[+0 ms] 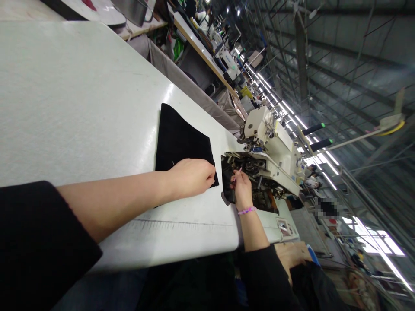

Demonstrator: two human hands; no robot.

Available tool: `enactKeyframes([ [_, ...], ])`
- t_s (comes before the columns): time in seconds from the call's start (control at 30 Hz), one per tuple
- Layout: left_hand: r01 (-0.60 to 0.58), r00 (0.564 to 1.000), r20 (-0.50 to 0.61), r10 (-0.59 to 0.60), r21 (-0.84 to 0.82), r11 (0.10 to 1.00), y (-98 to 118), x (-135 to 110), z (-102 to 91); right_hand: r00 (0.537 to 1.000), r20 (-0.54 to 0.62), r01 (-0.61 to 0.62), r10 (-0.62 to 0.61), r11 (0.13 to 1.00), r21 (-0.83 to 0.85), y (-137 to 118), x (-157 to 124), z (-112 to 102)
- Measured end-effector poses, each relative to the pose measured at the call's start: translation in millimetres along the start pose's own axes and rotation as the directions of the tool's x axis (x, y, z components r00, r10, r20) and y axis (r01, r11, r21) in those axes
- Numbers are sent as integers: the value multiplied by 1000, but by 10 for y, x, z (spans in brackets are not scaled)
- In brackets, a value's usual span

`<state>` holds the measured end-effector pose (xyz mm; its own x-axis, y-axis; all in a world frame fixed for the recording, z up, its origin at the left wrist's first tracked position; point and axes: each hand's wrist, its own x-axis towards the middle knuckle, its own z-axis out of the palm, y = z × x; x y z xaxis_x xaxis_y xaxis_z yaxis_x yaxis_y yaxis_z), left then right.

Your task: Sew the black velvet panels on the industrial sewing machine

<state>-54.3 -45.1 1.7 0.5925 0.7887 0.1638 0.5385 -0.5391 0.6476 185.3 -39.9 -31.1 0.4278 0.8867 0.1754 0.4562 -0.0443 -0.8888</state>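
My left hand (193, 173) is closed, with its fingers curled under, over the lower edge of a piece of black fabric (181, 138) lying flat on the white table. What is inside that hand, if anything, is hidden. Beside it, my right hand (242, 185), with a pink beaded bracelet (247, 211) at the wrist, pinches a thin pinkish stick-like object (238, 172). This hand is at the opening in the table, in front of the exposed underside (249, 166) of a sewing machine (282, 149), which is tipped back.
The white table (81, 108) stretches to the left, with ruler markings (181, 225) along its near edge. Two dark thread cones (314, 129) stand beyond the machine. Other sewing machines (228, 62) and workbenches line the far side. A metal pot (132, 11) stands at the top left.
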Motion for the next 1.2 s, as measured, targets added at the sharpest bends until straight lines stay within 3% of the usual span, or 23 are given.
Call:
enactKeyframes([
  [0.27,-17,1000,-11,17,-2,1000,-14,-3,18,998,-19,60,-62,994,-88,-4,21,-12],
  [0.63,-7,1000,7,7,19,1000,-4,7,11,999,13,34,-32,994,-109,-5,31,12],
  [0.83,0,1000,16,0,21,1000,11,-1,-6,999,37,42,-34,975,-219,-68,19,-43],
  [1.03,1,1000,20,-2,17,1000,13,-1,-21,996,90,47,-8,898,-437,-107,-121,-221],
  [1.2,15,1000,17,-15,23,1000,-1,11,-13,994,31,103,-108,771,-629,-245,-223,-246],
])
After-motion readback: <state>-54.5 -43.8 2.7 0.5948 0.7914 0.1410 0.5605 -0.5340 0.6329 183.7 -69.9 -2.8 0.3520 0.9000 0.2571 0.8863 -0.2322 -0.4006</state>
